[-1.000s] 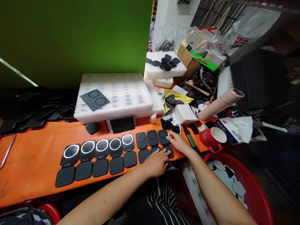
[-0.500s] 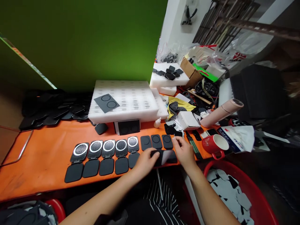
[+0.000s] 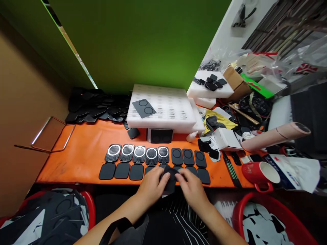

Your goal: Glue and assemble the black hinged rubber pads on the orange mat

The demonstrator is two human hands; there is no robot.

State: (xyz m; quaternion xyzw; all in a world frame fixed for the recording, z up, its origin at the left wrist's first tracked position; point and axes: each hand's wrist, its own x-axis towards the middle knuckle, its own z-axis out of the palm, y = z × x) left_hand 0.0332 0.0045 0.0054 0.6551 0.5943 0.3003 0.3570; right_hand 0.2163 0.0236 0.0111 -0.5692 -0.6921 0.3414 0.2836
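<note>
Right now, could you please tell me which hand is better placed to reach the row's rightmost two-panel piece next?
Probably the right hand: it is nearer the rightmost two-panel piece, while the left hand pinches the dark sheet farther left.

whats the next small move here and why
Probably bring the dark piece over the rightmost silver-ringed pad: the left hand grips it, the right hand is at its edge, and that pad shows bare grid beside three dark-faced pads.

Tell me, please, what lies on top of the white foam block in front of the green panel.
A dark sheet marked with two rings lies toward the left side of the white foam block. What is beneath it cannot be seen.
</note>
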